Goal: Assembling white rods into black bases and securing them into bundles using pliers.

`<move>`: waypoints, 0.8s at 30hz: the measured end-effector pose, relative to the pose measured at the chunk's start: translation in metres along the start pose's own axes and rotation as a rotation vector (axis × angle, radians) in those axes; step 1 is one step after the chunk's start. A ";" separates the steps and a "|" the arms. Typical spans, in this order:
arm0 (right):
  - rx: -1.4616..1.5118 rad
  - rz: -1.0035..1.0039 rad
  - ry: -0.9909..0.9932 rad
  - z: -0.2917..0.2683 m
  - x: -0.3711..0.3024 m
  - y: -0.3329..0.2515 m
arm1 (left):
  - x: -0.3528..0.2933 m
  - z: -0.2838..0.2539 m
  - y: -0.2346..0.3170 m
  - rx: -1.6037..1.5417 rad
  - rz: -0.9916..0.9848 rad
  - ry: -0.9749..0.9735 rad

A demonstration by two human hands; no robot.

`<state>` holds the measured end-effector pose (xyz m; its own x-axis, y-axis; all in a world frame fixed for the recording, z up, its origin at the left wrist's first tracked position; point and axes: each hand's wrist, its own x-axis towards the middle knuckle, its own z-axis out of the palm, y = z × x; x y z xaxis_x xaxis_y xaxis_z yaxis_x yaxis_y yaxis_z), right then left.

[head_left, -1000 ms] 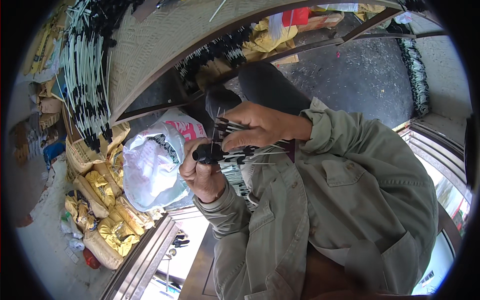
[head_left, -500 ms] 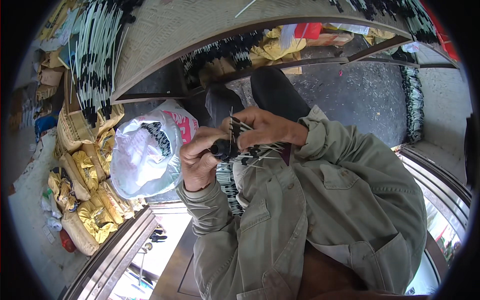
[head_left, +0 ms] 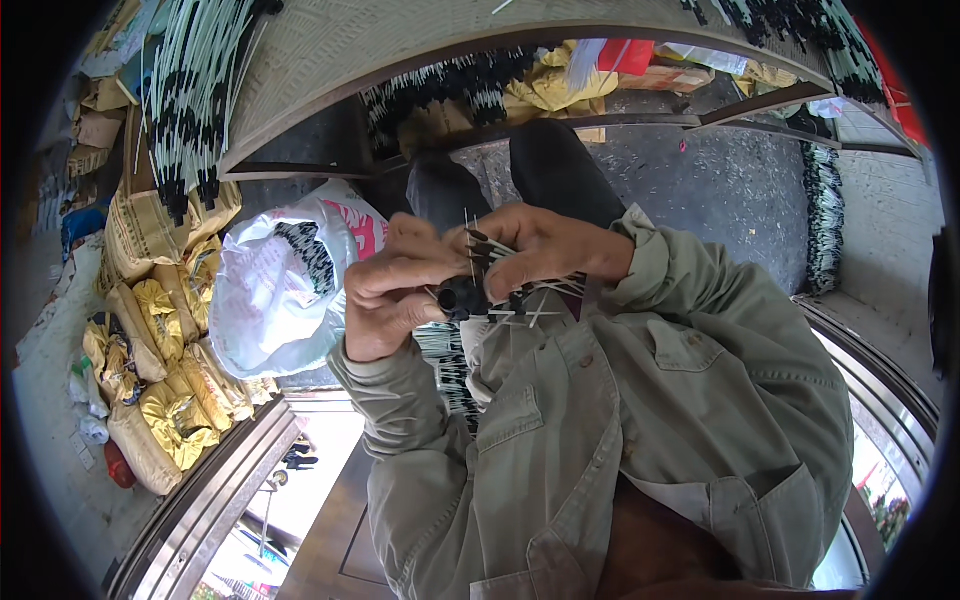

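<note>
In front of my chest, my right hand [head_left: 560, 245] is closed around a bundle of thin white-and-black rods [head_left: 530, 312]. The rods' white ends fan out below its fingers, and several dark tips show above its thumb. At the near end of the bundle is a short black tube [head_left: 462, 297], its round opening turned to my left. Beside the tube, my left hand [head_left: 390, 290] has its thumb and forefinger brought together; a thin piece shows at the fingertips. Its upper fingers are blurred. What the left hand grips is partly hidden.
A white plastic bag [head_left: 245, 310] with black-and-white pieces inside stands open to my left. Beyond it lie yellow-wrapped packages [head_left: 180, 420]. A woven-topped table [head_left: 330, 70] stands ahead, with rod bundles [head_left: 195, 110] at its left. More rods [head_left: 823, 215] are stacked against the right wall.
My left hand has shifted slightly left and its upper fingers have lifted away from the rods. The right hand still grips the bundle, now slightly further right.
</note>
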<state>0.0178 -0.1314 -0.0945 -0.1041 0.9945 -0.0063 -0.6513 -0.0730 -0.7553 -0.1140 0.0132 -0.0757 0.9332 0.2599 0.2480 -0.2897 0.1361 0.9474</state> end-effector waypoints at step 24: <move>-0.518 -0.611 0.104 0.045 0.042 0.032 | -0.053 0.062 0.051 0.352 -0.093 0.758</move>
<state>-0.0408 -0.0955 -0.0895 0.2447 0.8512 0.4642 -0.1365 0.5043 -0.8527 -0.1648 -0.0527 -0.0280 0.5185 0.8511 0.0823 -0.0182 -0.0852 0.9962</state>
